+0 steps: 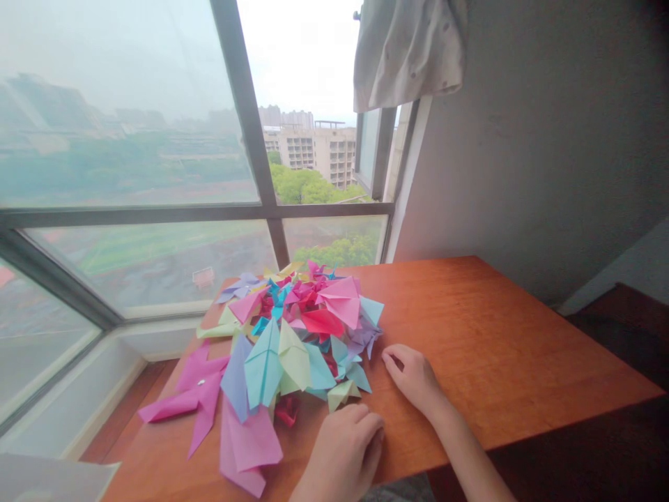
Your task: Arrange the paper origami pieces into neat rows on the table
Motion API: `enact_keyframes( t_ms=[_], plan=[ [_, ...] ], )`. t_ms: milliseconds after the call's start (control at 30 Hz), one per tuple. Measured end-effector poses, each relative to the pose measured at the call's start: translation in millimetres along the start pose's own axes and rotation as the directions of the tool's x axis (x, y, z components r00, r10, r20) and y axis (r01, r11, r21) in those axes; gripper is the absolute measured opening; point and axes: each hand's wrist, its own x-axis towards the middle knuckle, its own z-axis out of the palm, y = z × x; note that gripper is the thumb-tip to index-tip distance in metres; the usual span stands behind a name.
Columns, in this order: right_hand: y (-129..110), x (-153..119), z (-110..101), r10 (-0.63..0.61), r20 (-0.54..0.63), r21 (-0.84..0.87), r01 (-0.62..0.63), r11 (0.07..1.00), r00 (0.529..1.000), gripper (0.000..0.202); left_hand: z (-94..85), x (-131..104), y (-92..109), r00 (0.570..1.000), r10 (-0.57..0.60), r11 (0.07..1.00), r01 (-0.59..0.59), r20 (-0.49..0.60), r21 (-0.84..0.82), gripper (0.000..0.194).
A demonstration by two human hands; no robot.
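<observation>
My left hand (348, 446) rests near the table's front edge with its fingers curled in, and no object shows in it. Just beyond it sits a pale green folded paper piece (343, 394). Further right, my right hand (414, 380) lies on the wood, thumb and fingertips drawn together around a small gap, with nothing visible between them. It is beside a heap of coloured origami (313, 307), apart from a lilac folded piece (364, 336). A turquoise paper plane (264, 366), a magenta pinwheel (201, 387) and a pink folded sheet (249, 446) lie at the heap's front and left.
The brown wooden table (502, 348) extends right of the heap. Large windows (130, 125) stand behind and to the left, with a pale curtain (408, 56) above. A grey wall (523, 153) borders the right side. A whitish surface (52, 477) shows at lower left.
</observation>
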Motion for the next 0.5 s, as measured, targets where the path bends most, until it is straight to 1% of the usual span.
enact_keyframes(
  t_ms=[167,300,400,500],
  plan=[
    [0.5,0.5,0.4,-0.003,-0.001,0.005,0.003,1.000,1.000,0.023,-0.9,0.0,-1.3,0.994,-0.083,0.997,0.083,-0.069,-0.009,0.018],
    [-0.3,0.4,-0.3,-0.003,0.002,0.011,0.003,1.000,1.000,0.024,-0.4,-0.6,-3.3,0.987,-0.124,0.992,0.124,-0.105,-0.003,0.019],
    [-0.1,0.3,-0.2,-0.005,0.000,0.010,0.005,1.000,1.000,0.024,-0.9,-0.5,-2.8,0.990,-0.113,0.994,0.114,-0.084,0.004,0.019],
    [0.0,0.3,-0.2,-0.011,-0.006,0.008,0.011,1.000,1.000,0.025,-1.9,0.0,-0.7,0.997,-0.064,0.998,0.065,-0.038,0.012,0.019]
  ],
)
